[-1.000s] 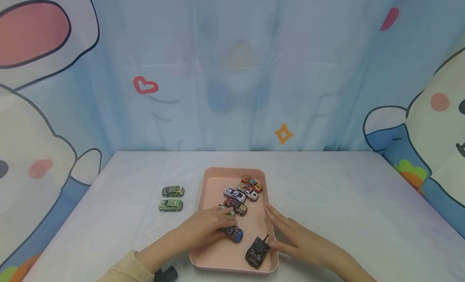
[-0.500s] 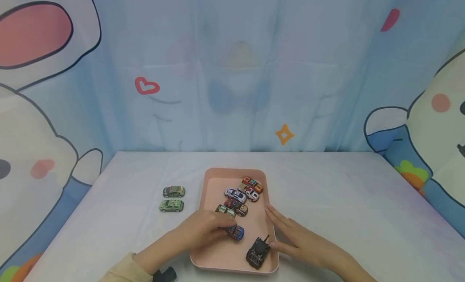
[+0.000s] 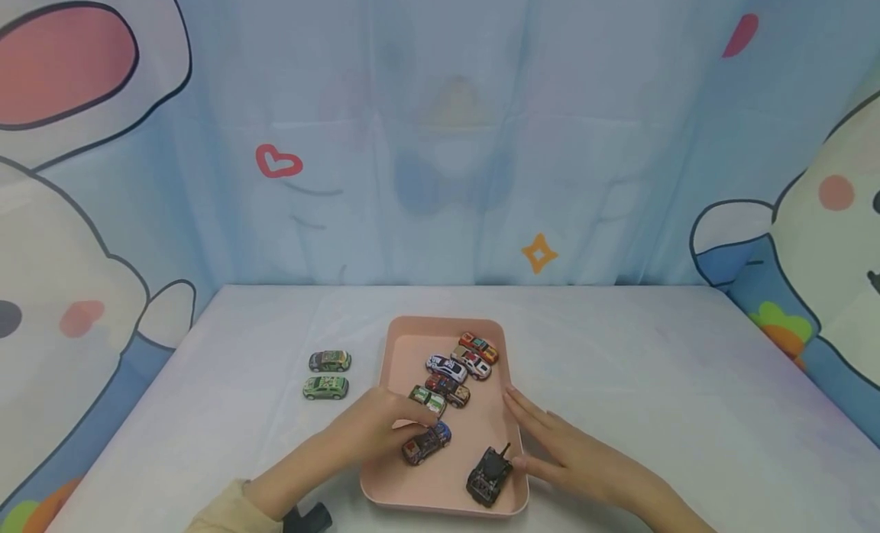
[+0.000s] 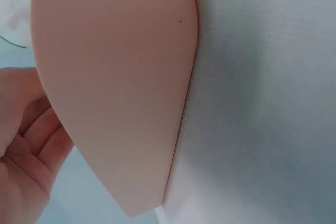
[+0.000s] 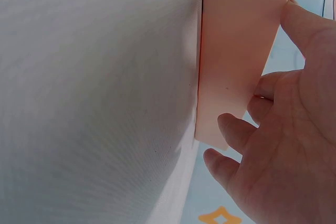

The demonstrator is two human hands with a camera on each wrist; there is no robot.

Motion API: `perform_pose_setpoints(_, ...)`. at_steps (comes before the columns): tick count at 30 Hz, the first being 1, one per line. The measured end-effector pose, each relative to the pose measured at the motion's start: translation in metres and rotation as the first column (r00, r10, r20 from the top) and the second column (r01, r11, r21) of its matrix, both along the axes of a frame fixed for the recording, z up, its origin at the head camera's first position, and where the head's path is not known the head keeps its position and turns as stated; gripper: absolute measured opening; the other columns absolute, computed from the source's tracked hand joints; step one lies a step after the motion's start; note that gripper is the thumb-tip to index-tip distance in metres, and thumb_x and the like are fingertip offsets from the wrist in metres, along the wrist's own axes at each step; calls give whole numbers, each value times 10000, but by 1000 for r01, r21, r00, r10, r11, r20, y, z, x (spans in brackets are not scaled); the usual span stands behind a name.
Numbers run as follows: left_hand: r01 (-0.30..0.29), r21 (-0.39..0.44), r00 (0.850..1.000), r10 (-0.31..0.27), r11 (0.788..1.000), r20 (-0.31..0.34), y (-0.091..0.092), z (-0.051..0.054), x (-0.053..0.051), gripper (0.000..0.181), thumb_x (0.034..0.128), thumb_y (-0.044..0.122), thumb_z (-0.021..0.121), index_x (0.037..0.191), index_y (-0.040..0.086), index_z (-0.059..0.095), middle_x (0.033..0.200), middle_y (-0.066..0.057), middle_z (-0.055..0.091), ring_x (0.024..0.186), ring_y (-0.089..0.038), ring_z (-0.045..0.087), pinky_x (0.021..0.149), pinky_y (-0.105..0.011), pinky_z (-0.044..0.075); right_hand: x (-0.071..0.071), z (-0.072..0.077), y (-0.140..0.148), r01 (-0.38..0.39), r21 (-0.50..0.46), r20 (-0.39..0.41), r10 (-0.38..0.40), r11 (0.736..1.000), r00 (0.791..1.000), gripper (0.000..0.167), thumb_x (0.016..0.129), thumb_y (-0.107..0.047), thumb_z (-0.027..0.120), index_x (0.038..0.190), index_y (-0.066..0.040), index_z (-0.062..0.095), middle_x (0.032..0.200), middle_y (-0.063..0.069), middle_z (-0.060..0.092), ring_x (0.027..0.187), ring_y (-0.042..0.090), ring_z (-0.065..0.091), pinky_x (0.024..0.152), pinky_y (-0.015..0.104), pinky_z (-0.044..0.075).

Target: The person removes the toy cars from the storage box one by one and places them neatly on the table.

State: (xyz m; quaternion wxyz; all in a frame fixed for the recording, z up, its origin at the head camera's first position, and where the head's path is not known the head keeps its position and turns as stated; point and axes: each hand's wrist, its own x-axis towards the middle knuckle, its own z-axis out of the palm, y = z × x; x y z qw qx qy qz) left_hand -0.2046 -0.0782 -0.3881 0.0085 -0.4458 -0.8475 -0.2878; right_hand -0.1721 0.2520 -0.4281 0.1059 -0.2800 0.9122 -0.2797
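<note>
In the head view, a pink tray holds several small toy cars. My left hand reaches over its left wall, thumb and index finger pinching the far side of a dark toy car with a blue front. Just beyond those fingertips lies a green-and-white car. In the left wrist view the tray wall hides the fingertips of the left hand. My right hand rests along the tray's right wall with fingers extended; the right wrist view shows the hand touching that wall.
Farther up the tray are a dark red car, a blue-and-white car, a white-and-red car and an orange car. A black toy tank sits near right. Two green cars stand on the table left.
My left hand has shifted slightly left, and the blue-fronted car has turned and moved left, so more of it shows. The green-and-white car is more exposed. My right hand stays put.
</note>
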Motion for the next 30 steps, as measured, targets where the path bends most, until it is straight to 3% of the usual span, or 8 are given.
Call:
perform_pose_setpoints(5,-44,-67,998,47,997,41,-1,-3,1,209,907,176,867,1066,44,841,1012,-49,820,950,-121,779,849,-205,612,0,0,0,-3,-5,-4,3,1000,1000,828,1080,-494,609,1702,-73,258,1761,170,212,1523,493,350,1206,756,218)
perform_pose_setpoints(9,-70,-151,998,71,986,-1,2,-6,3,261,865,239,912,1026,49,836,883,-4,806,744,-17,691,720,-169,583,5,13,-5,-30,2,-30,30,1000,999,802,1090,-409,624,1674,13,272,1737,241,229,1491,542,369,1174,783,255)
perform_pose_setpoints(14,-112,-228,994,111,967,-14,7,-9,8,332,840,212,929,1108,49,821,910,-13,806,729,0,654,709,-186,579,4,11,-4,-31,-11,-38,31,999,999,797,1092,-417,618,1675,5,275,1737,234,233,1488,544,374,1175,783,250)
perform_pose_setpoints(22,-93,-149,995,99,985,31,7,-14,10,400,843,93,906,1217,9,791,1055,-92,812,818,-37,715,747,-167,592,3,5,-1,-37,-19,-58,36,999,998,794,1093,-412,619,1687,-23,264,1743,217,233,1492,532,378,1231,709,237)
perform_pose_setpoints(24,-84,-122,995,90,989,48,6,-15,11,386,847,58,892,1214,-1,789,1082,-102,808,886,-80,753,786,-175,605,3,8,-3,-32,-27,-28,31,999,999,797,1096,-421,612,1680,-4,266,1739,235,226,1493,551,361,1175,791,238)
perform_pose_setpoints(25,-81,-111,995,88,990,55,6,-15,11,385,843,45,891,1211,-3,789,1101,-108,805,933,-107,767,813,-185,610,3,6,-2,-33,-18,-45,32,999,998,797,1092,-417,620,1688,-26,263,1744,216,231,1494,534,374,1230,715,234)
perform_pose_setpoints(29,-94,-112,992,102,989,71,7,-16,11,404,819,66,916,1196,-11,791,1116,-115,802,1007,-163,773,883,-241,619,1,2,0,-30,-25,-44,29,999,999,792,1090,-403,627,1691,-38,263,1746,212,231,1491,545,372,1227,726,227)
perform_pose_setpoints(30,-99,-116,992,107,988,70,8,-16,11,405,816,71,921,1190,-15,793,1107,-116,804,996,-158,773,880,-244,620,1,0,1,-29,-19,-59,27,999,998,788,1089,-406,630,1696,-60,265,1748,195,239,1491,531,380,1268,638,218)
